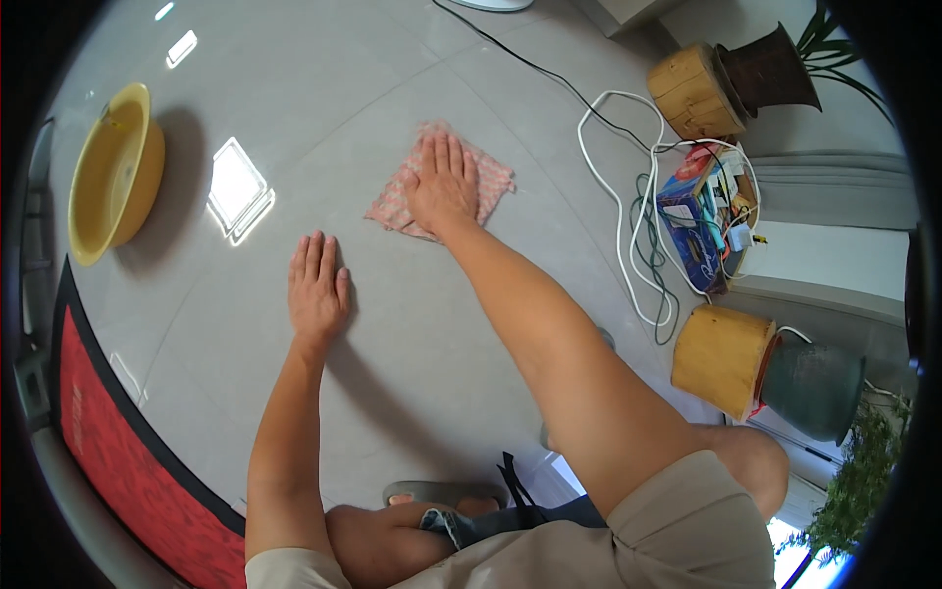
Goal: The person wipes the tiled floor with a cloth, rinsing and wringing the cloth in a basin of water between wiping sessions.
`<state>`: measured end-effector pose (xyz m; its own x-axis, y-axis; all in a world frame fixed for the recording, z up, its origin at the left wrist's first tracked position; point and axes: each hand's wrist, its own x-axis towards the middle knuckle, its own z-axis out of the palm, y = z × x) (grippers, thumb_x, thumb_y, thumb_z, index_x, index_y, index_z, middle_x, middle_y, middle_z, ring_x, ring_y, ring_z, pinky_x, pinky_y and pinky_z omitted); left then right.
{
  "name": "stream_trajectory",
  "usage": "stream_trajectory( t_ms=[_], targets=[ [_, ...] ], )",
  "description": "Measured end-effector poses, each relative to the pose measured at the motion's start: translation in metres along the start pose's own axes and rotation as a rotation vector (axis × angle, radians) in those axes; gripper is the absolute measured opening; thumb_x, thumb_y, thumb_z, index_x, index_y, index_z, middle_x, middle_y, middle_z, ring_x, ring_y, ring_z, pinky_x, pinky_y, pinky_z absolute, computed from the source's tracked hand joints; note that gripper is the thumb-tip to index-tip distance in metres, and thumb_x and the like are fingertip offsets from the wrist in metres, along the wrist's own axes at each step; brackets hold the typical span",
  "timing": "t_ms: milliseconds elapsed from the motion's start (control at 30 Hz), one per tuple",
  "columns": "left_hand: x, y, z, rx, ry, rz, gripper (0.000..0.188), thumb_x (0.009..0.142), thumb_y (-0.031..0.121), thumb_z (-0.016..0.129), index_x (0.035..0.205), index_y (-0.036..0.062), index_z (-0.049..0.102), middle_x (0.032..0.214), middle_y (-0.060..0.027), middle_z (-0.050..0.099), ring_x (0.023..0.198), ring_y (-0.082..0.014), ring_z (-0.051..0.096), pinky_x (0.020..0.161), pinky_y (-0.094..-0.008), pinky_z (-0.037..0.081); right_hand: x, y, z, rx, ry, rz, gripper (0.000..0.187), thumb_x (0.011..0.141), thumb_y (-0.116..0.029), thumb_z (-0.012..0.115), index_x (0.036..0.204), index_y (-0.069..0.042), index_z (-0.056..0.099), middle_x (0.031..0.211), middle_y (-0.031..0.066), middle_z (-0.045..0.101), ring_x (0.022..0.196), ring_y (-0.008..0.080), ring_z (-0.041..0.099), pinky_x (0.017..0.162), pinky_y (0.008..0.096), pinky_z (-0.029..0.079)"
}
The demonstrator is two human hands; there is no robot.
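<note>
A pink and white patterned cloth lies spread on the glossy grey tiled floor. My right hand rests flat on top of it, fingers stretched out and pointing away from me, covering the cloth's middle. To the left and nearer to me, my left hand is pressed palm-down on the bare tiles, holding nothing, its thumb apart from the fingers. A yellow plastic basin stands on the floor at the far left, beyond my left hand.
A red mat with a black border lies along the left. On the right are a box of cables and small items, loose white cord, and potted plants on wooden stumps. A black cable crosses the far floor.
</note>
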<state>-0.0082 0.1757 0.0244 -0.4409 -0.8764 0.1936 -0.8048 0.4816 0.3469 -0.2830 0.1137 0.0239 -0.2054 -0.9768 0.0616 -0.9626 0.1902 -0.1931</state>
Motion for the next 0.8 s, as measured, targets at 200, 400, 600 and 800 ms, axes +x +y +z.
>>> stream_trajectory(
  t_ms=[200,400,600,800],
  targets=[
    [-0.002,-0.001,-0.009,0.037,0.002,-0.011,0.051,0.106,0.024,0.055,0.153,0.0044,0.056,0.162,-0.0175,0.05,0.154,-0.039,0.041,0.127,-0.0517,0.031,-0.077,0.027,-0.017,0.014,-0.046,0.261,0.077,0.109,-0.048,0.044,0.169,-0.003,0.028,0.178,0.0147,0.024,0.166,0.033,0.014,0.134,0.0498,0.007],
    [0.01,0.001,-0.007,0.029,-0.006,0.016,0.049,0.104,0.021,0.058,0.15,0.0045,0.058,0.16,-0.0169,0.051,0.152,-0.0387,0.044,0.126,-0.0518,0.034,-0.174,0.042,-0.027,-0.083,-0.131,0.286,0.078,0.109,-0.048,0.045,0.169,-0.002,0.026,0.178,0.016,0.022,0.166,0.0332,0.013,0.134,0.0504,0.006],
    [0.039,0.022,0.012,0.018,-0.017,0.04,0.049,0.104,0.02,0.058,0.151,0.0071,0.057,0.161,-0.0151,0.052,0.152,-0.0366,0.044,0.126,-0.052,0.034,-0.155,0.044,-0.031,-0.045,-0.161,0.133,0.078,0.109,-0.047,0.043,0.169,-0.001,0.025,0.179,0.0171,0.02,0.166,0.0342,0.014,0.134,0.051,0.007],
    [0.075,0.053,0.04,-0.035,-0.042,0.027,0.05,0.106,0.02,0.057,0.154,0.0038,0.053,0.162,-0.0168,0.049,0.154,-0.0375,0.04,0.126,-0.0518,0.033,-0.059,0.065,-0.023,-0.056,-0.107,-0.123,0.075,0.108,-0.046,0.043,0.169,-0.003,0.029,0.178,0.0147,0.023,0.165,0.0317,0.018,0.134,0.0497,0.011]
  ],
)
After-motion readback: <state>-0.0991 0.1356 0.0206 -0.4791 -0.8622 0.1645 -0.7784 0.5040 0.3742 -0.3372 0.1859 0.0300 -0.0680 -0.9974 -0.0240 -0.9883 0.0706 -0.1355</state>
